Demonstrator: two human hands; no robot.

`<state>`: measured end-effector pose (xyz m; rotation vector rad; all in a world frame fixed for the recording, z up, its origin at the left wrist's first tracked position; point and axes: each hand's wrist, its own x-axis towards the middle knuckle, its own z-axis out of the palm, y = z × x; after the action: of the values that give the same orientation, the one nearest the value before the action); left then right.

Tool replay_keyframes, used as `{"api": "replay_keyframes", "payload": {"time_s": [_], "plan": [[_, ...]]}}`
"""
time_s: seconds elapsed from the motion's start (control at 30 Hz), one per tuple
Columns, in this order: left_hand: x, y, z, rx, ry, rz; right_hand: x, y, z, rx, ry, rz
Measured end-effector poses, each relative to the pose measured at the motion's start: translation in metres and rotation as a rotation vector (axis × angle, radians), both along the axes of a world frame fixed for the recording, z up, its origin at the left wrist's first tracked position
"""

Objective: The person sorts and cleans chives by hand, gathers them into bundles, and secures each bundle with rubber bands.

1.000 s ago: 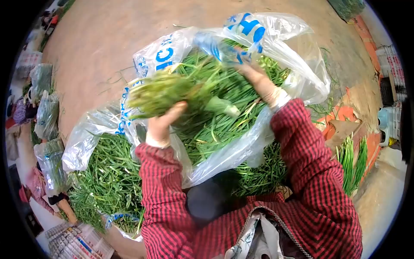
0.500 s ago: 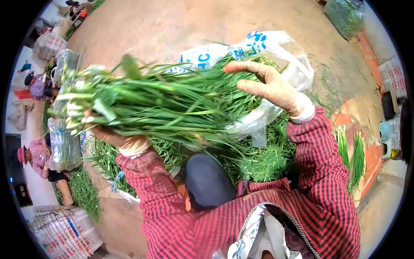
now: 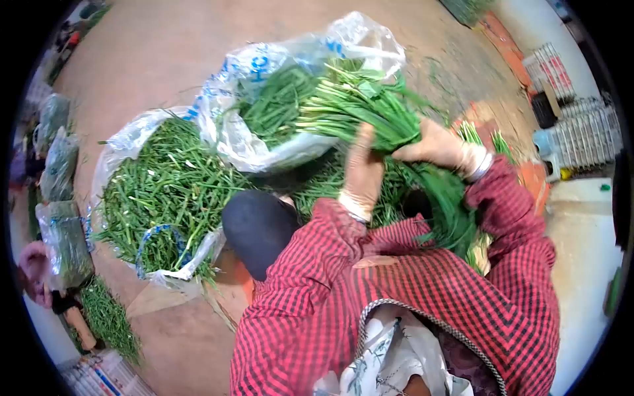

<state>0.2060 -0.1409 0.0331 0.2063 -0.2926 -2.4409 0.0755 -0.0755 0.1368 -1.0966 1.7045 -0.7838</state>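
Observation:
A thick bunch of garlic chives [image 3: 360,105] is held up in front of me, pale stem ends to the left. My right hand [image 3: 441,148], in a thin glove, is closed round the leafy part, with its thumb along the near side. The leaves bend over and hang down below the right wrist. My left hand [image 3: 363,173], also gloved, grips the bunch from below nearer the stems; some of its fingers are hidden. Just behind the bunch, a clear plastic bag [image 3: 290,158] with blue print lies open and contains more greens.
An open sack [image 3: 214,247] full of loose green trimmings lies left of my dark knee [image 3: 261,231]. Small bundles of chives [image 3: 470,133] rest at the right by white crates [image 3: 584,135]. Packed bags [image 3: 63,231] line the left side, near a person in pink.
The bunch has swung from the left to the right, its leaves now drooping. My right hand, apart from it before, has closed on it. The view has turned, showing more of the trimmings sack.

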Motion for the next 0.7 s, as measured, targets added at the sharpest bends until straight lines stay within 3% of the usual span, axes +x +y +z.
{"api": "replay_keyframes", "payload": {"time_s": [0.03,0.07,0.1,0.17,0.23,0.3,0.43,0.47,0.5,0.7], "plan": [[-0.004,0.027,-0.011,-0.058,0.014,-0.091,-0.015,0.01,-0.001,0.035,0.036,0.01],[-0.014,0.059,-0.046,-0.532,-0.039,-0.071,-0.017,0.015,0.022,0.338,0.195,-0.047],[-0.019,0.088,-0.076,-1.006,-0.088,-0.048,-0.035,0.027,0.01,0.365,0.189,0.015],[-0.009,0.111,-0.028,0.079,0.025,-0.674,-0.038,0.033,0.023,0.602,0.23,0.069],[-0.014,0.121,-0.034,0.123,0.035,-0.762,-0.05,0.045,-0.008,0.834,0.466,0.149],[-0.018,0.122,-0.047,0.279,0.163,-0.855,-0.042,0.035,-0.028,0.986,0.453,0.183],[-0.022,0.117,-0.094,0.397,-0.072,-0.894,-0.045,0.016,-0.13,1.262,0.533,0.37],[-0.021,0.113,-0.099,0.453,-0.077,-0.859,-0.046,0.017,-0.144,1.225,0.499,0.441],[-0.021,0.107,-0.101,0.549,0.064,-0.941,-0.044,0.016,-0.146,1.284,0.471,0.439],[-0.042,0.116,-0.077,0.487,-0.125,-0.871,-0.082,0.046,-0.15,1.329,0.423,0.498]]}}
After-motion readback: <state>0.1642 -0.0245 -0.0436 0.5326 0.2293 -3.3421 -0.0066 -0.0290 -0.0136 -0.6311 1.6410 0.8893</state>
